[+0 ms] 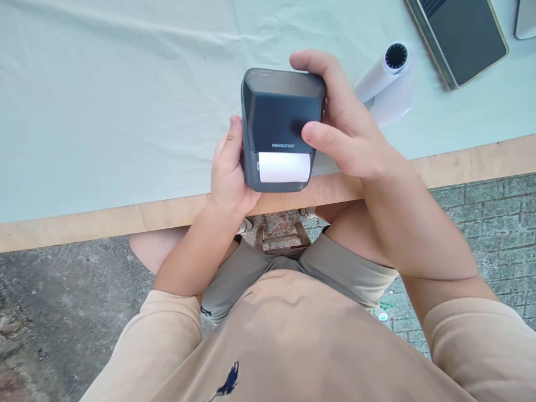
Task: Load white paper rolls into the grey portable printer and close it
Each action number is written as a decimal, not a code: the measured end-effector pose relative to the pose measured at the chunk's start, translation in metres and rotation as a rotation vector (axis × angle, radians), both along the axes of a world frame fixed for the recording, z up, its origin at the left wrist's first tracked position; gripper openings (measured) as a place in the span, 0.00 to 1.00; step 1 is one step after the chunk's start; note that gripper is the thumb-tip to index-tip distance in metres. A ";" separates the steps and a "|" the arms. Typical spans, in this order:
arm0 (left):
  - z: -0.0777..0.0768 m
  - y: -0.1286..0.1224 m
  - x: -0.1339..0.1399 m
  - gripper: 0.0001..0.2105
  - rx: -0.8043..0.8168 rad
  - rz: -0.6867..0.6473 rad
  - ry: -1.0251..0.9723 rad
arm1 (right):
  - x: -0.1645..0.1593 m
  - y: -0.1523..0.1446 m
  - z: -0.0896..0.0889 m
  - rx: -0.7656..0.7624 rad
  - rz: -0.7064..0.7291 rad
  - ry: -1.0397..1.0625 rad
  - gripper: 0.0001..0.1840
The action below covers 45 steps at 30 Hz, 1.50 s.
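Note:
A dark NIIMBOT label printer point(274, 120) is held up over the table's near edge, its front facing me. White label paper point(285, 167) shows in the slot at its lower end. My left hand point(229, 173) grips the printer's left side, thumb along the edge and the other fingers hidden behind. On the right side, my right hand point(349, 125) holds the printer with its thumb over the front cover. The index finger reaches past the top right corner. Just beyond that hand lies a white roll of paper point(371, 84) with a black core, partly unrolled.
A dark-screened phone or tablet point(469, 42) lies at the upper right, with another device's corner point(526, 19) beside it. A pale cloth point(117, 106) covers the table, whose bare wooden edge point(167, 212) runs in front of me. Below are my knees and a wooden stool point(282, 243).

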State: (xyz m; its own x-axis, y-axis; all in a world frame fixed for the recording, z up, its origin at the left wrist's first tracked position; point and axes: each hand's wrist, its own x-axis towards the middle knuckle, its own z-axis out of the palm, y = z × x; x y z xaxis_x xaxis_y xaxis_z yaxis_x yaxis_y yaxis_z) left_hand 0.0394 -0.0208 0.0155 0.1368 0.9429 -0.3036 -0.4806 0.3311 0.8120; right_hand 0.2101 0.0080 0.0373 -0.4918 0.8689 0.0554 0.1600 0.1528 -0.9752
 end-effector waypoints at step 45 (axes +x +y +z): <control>-0.010 0.005 -0.006 0.18 -0.009 0.026 -0.153 | 0.026 0.000 -0.013 -0.131 -0.542 0.025 0.21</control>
